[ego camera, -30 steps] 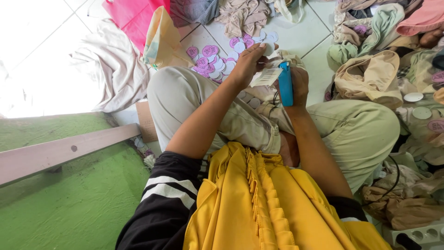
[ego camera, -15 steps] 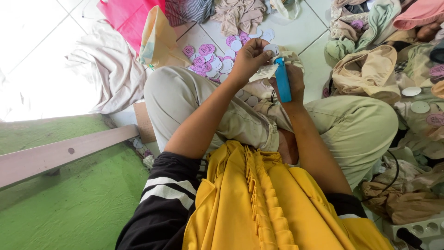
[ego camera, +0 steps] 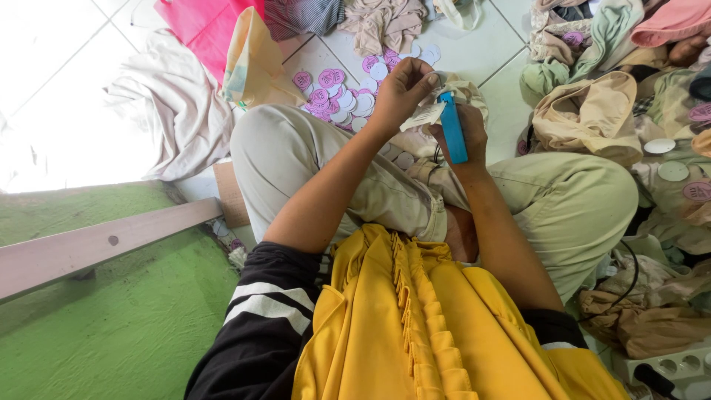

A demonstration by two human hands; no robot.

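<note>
Above lap: left hand (ego camera: 401,92) pinching pale tag (ego camera: 424,116), right hand (ego camera: 468,133) gripping blue tool (ego camera: 452,127); pink discs (ego camera: 329,96) beyond knee.

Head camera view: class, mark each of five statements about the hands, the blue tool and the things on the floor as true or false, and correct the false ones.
1. The right hand holds a blue tool. True.
2. The left hand pinches a small pale tag beside the blue tool. True.
3. The round pink and white discs lie on the green surface. False: they lie on the white tiled floor, beyond the knees.
4. The person wears red trousers. False: the trousers are beige.
5. Yellow ruffled cloth lies over the person's lap. True.
</note>
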